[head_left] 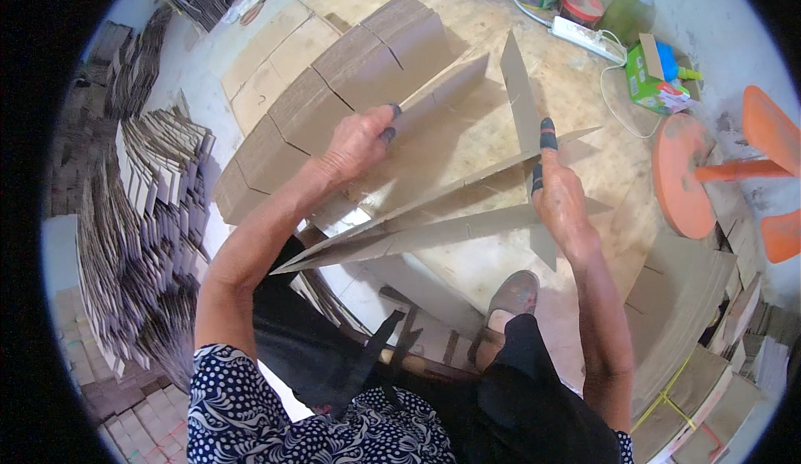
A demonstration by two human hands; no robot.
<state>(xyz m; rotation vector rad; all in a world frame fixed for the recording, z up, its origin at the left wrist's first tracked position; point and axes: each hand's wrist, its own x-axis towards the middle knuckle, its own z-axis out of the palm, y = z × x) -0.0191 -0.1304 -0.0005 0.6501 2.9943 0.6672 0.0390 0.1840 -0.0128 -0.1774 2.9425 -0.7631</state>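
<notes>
My left hand (360, 143), dark covers on its fingertips, pinches the near end of a long cardboard strip (449, 90) that slants away to the right. In my right hand (561, 201), also with dark finger covers, is a narrow cardboard cross strip (521, 97). This cross strip meets two long slotted strips, an upper strip (450, 179) and a lower strip (434, 234), near their right ends. Those two converge at the left, above my lap. Whether the slots are fully interlocked, I cannot tell. Beyond my left hand stands a row of slotted cardboard strips (367, 72), packed tightly together.
Folded cardboard partitions (158, 163) are piled high at the left. An orange stool (684, 176) lies tipped at the right, near a green box (655, 76) and a white power strip (588, 38). Flat cardboard sheets (676, 305) are stacked at the lower right.
</notes>
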